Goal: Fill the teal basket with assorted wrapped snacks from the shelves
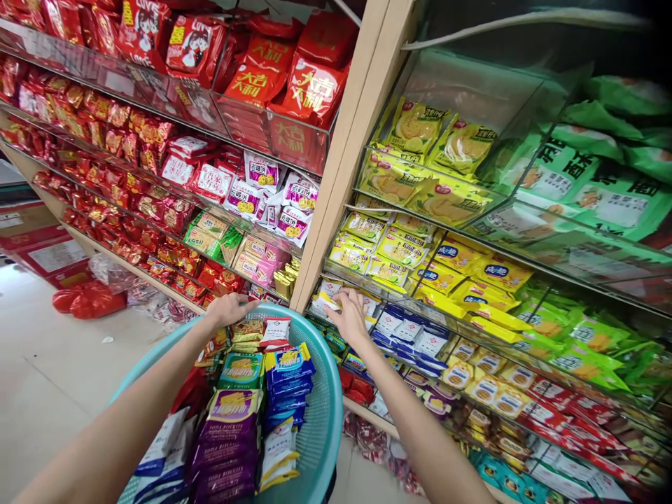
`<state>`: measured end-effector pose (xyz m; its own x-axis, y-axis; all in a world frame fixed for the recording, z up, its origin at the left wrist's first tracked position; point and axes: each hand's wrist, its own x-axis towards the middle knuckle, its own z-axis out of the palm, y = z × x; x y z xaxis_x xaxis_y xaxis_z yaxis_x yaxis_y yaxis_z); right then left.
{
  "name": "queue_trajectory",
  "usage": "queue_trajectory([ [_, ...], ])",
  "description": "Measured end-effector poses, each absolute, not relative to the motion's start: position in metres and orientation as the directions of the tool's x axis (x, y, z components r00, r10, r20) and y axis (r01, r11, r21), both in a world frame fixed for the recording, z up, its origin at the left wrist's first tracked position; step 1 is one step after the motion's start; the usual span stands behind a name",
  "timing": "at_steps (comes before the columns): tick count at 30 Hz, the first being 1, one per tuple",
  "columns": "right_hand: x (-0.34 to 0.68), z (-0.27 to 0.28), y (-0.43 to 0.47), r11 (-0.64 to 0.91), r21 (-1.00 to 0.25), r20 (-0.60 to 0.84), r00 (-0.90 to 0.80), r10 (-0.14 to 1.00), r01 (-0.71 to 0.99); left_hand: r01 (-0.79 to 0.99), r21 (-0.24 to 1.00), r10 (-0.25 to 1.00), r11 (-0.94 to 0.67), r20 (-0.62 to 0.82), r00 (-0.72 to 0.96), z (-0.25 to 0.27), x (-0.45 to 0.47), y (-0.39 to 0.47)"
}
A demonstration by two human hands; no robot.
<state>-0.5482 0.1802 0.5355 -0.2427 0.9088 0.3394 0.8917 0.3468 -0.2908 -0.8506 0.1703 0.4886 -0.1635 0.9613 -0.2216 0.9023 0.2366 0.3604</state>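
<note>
A turquoise plastic basket [324, 392] stands below me, tilted in view, holding several stacks of wrapped biscuit packets. Purple packets [225, 444] fill its middle, with blue packets [288, 388] and white-and-yellow packets [280, 451] to their right. My left hand [229, 309] is at the basket's far rim, fingers bent over it. In a low shelf compartment, my right hand [349, 315] has its thumb and fingers closed around a white-and-yellow packet [328, 302]. Part of that packet is hidden by the fingers.
A wooden upright [346, 140] divides the shelves. Red packets [257, 80] fill clear bins on the left; yellow packets [420, 129] and green packets [603, 182] lie on the right. A white cable [514, 24] crosses the upper right. A red plastic bag [89, 299] lies on the floor.
</note>
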Motion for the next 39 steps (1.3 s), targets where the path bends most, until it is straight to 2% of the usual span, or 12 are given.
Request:
queue_trajectory([
  [5, -0.542, 0.562, 0.128, 0.479, -0.519, 0.404, -0.291, 0.867, 0.708, 0.905, 0.352, 0.96, 0.241, -0.224, -0.169, 0.488, -0.85, 0.172],
  [7, -0.544, 0.566, 0.104, 0.461, -0.668, 0.323, -0.331, 0.887, 0.584, 0.907, 0.349, 0.961, 0.236, -0.222, -0.165, 0.488, -0.849, 0.173],
  [10, -0.549, 0.553, 0.076, 0.221, -0.888, 0.036, -0.418, 0.908, 0.404, 0.91, 0.343, 0.962, 0.232, -0.22, -0.162, 0.486, -0.848, 0.175],
  [13, -0.554, 0.522, 0.059, -0.034, -0.945, -0.195, -0.476, 0.857, 0.326, 0.911, 0.342, 0.962, 0.232, -0.218, -0.163, 0.485, -0.846, 0.177],
  [18, -0.558, 0.478, 0.046, -0.241, -0.85, -0.455, -0.422, 0.784, 0.468, 0.913, 0.342, 0.964, 0.22, -0.222, -0.149, 0.484, -0.846, 0.179],
  [21, -0.562, 0.473, 0.043, -0.338, -0.791, -0.58, -0.451, 0.678, 0.51, 0.914, 0.34, 0.963, 0.22, -0.223, -0.149, 0.486, -0.845, 0.178],
  [23, -0.565, 0.473, 0.043, -0.35, -0.768, -0.621, -0.491, 0.611, 0.536, 0.914, 0.339, 0.963, 0.222, -0.224, -0.151, 0.488, -0.845, 0.178],
  [26, -0.571, 0.467, 0.044, -0.286, -0.757, -0.618, -0.502, 0.606, 0.587, 0.914, 0.339, 0.963, 0.223, -0.223, -0.152, 0.489, -0.844, 0.178],
  [31, -0.577, 0.46, 0.043, -0.153, -0.728, -0.552, -0.44, 0.708, 0.668, 0.914, 0.346, 0.966, 0.213, -0.215, -0.144, 0.488, -0.843, 0.18],
  [33, -0.578, 0.464, 0.04, -0.039, -0.656, -0.492, -0.387, 0.78, 0.754, 0.913, 0.348, 0.966, 0.211, -0.215, -0.141, 0.487, -0.844, 0.18],
  [37, -0.578, 0.49, 0.036, 0.199, -0.374, -0.378, -0.345, 0.859, 0.906, 0.911, 0.352, 0.965, 0.215, -0.219, -0.143, 0.485, -0.845, 0.181],
  [39, -0.573, 0.51, 0.043, 0.249, -0.346, -0.32, -0.363, 0.875, 0.905, 0.91, 0.355, 0.965, 0.214, -0.223, -0.14, 0.484, -0.846, 0.181],
])
